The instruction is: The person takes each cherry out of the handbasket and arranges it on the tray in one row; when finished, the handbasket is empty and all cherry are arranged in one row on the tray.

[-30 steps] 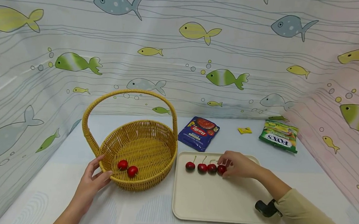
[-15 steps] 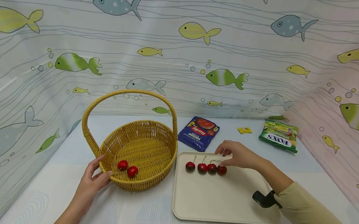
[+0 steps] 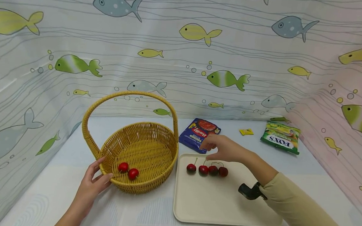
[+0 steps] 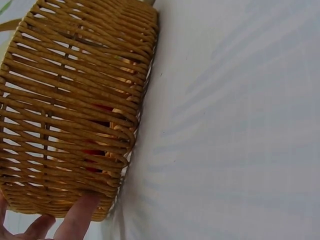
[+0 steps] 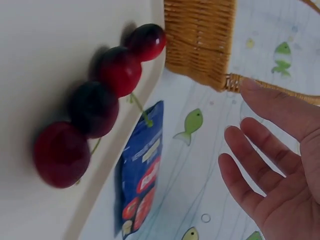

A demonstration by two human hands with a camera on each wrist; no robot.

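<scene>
While steadying the basket [image 3: 141, 148] by its near rim with a relaxed left hand [image 3: 94, 183], two cherries [image 3: 128, 170] inside, hovers an empty, loosely spread right hand [image 3: 225, 148] over the tray [image 3: 225, 205], just above four lined-up cherries [image 3: 207, 170].

**Two printed packets, both upside down**

The blue packet [image 3: 200, 134], lying just beyond the right hand [image 3: 225, 149] and partly behind its fingers, carries the brand "Barilla" in white on a red oval, seen inverted from the head view; the smaller print beneath it is too fine to read. Farther to the right of that hand, well apart from it, the green packet [image 3: 280, 137] shows "FOX'S" in large white letters, also inverted. The small yellow wrapper [image 3: 246, 132] between the two bears no legible print.
</scene>
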